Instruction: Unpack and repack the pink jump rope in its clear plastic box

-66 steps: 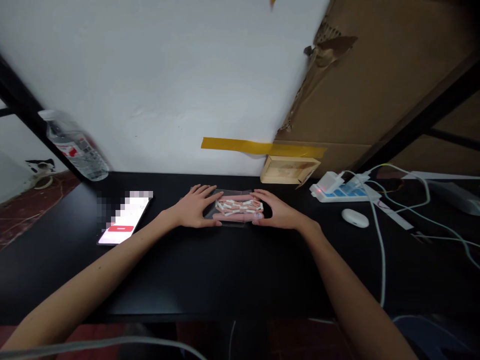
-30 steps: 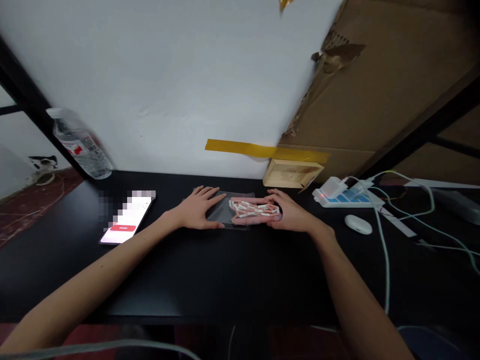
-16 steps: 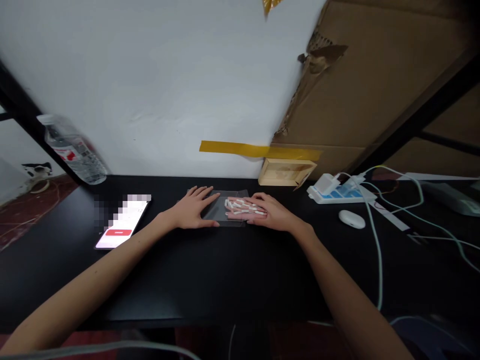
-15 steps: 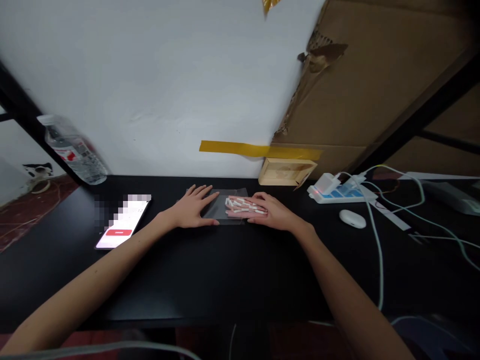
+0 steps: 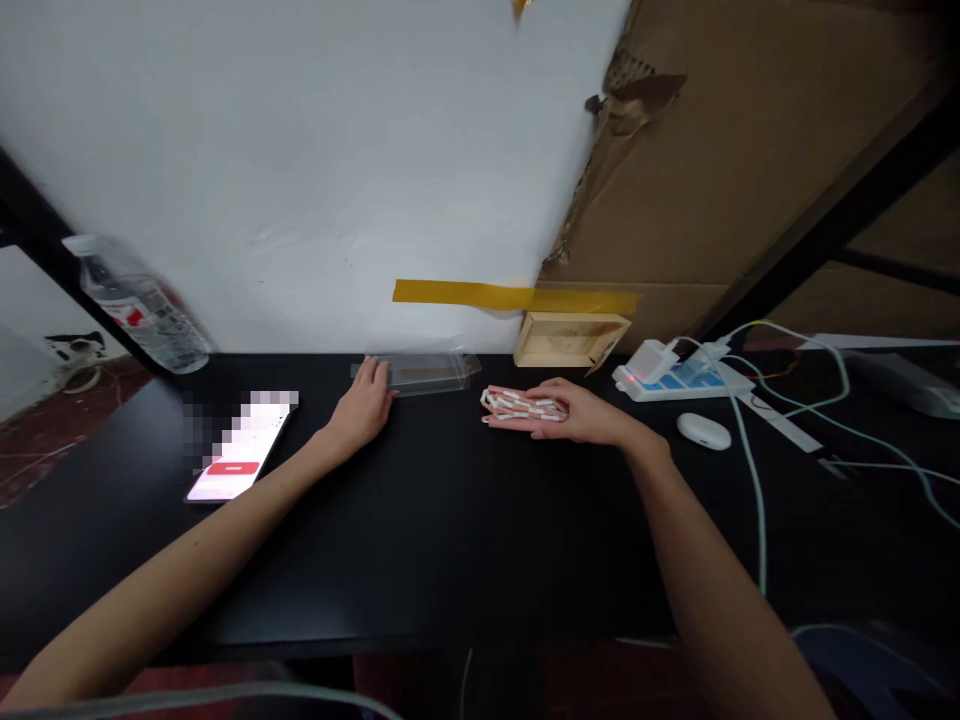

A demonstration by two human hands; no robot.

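Observation:
My left hand (image 5: 364, 408) rests on the left end of a clear plastic box (image 5: 424, 371) that lies near the wall on the black table (image 5: 450, 530). My right hand (image 5: 577, 412) lies palm up to the right of the box. Its fingers are stretched out and carry a bunch of pink strips with white tags (image 5: 523, 404). The box looks empty and stands apart from the strips.
A lit phone (image 5: 238, 448) lies at the left, a water bottle (image 5: 139, 305) behind it. A small wooden box (image 5: 570, 338), a power strip (image 5: 679, 377) with cables and a white earbud case (image 5: 703, 431) sit at the right. Cardboard leans against the wall.
The pink strips have come out of the clear box and now lie on my right hand, which moved right. My left hand slid the box back toward the wall.

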